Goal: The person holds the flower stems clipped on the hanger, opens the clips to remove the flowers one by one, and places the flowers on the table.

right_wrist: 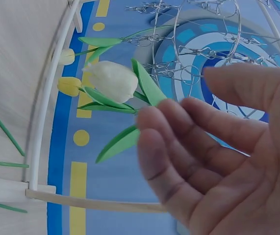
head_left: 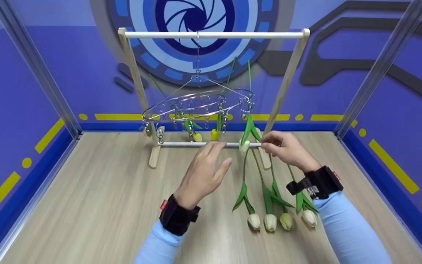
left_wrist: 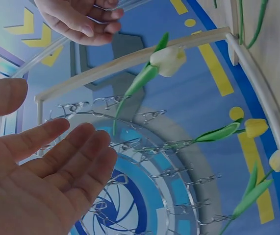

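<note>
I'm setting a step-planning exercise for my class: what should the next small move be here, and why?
Probably lower the right hand to the leftmost tulip on the table. That hand and the left hand appear to hold nothing, the white tulip beside them already hangs, and a bare clip is available.

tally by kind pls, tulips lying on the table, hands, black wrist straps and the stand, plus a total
Tulips lying flat: 4
Hands: 2
Black wrist straps: 2
Stand: 1
Total: 9
</note>
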The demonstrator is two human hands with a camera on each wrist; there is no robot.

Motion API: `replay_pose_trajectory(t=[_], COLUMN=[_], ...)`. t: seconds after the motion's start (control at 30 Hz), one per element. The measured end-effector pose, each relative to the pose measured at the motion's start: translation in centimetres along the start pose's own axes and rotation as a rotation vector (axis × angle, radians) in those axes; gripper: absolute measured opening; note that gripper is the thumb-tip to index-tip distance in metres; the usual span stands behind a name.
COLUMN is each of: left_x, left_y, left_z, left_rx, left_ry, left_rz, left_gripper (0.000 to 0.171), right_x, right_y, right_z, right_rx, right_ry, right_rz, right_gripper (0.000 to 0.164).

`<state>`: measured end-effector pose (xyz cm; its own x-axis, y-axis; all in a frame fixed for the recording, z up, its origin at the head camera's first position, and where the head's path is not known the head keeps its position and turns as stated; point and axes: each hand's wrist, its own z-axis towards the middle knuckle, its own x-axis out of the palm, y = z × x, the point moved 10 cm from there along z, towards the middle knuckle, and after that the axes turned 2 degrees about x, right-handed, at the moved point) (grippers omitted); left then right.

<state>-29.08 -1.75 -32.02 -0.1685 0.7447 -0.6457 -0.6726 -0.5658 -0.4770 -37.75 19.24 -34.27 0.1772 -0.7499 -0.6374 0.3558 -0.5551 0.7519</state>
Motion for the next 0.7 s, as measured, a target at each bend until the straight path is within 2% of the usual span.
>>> replay_pose_trajectory(t=[0.27,0.43,0.7], left_x=[0.5,1.4,3.2], left_y=[-0.7,-0.8,0.7], left_z=[2.2,3.5,5.6], left_rx=[-0.014,-0.022,-0.129], left_ry=[0.049,0.074,0.084], left_rz=[-0.012,-0.028,-0.091], left_gripper=[0.051,0.051,0.058], right_x=[-1.8,-2.1,-1.9], right_y=[0.3,0.0,-1.4], right_z=[1.4,2.5,4.4], right_rx=[-0.070,-0.060,0.002], right_ry=[-0.217,-0.319,-0.382], right_rz=[-0.007,0.012,0.057], right_gripper=[0.020,0.020,0.026])
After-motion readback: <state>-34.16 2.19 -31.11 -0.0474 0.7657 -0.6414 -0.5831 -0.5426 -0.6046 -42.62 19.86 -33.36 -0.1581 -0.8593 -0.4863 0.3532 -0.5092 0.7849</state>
